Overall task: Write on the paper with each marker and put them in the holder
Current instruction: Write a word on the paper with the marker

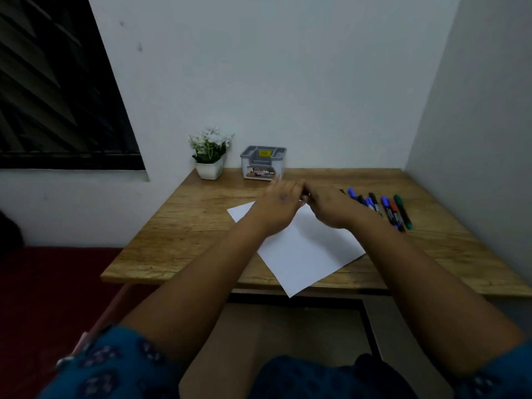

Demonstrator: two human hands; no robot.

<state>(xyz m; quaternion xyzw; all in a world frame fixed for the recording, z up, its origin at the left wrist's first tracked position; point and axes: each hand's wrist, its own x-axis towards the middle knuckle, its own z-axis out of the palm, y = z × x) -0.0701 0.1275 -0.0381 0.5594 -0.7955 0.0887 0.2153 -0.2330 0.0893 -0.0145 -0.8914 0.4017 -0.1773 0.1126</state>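
Marker (305,196) between fingers (312,194) of both hands.

Our left hand (280,201) and right hand (328,207) meet above the paper (305,251), blurred, hiding its far corner and most of a dark object between our fingertips. We cannot read the label on the holder (262,162). Our right hand covers the leftmost ends of the markers (385,207). The counter (178,243) runs off the right edge.
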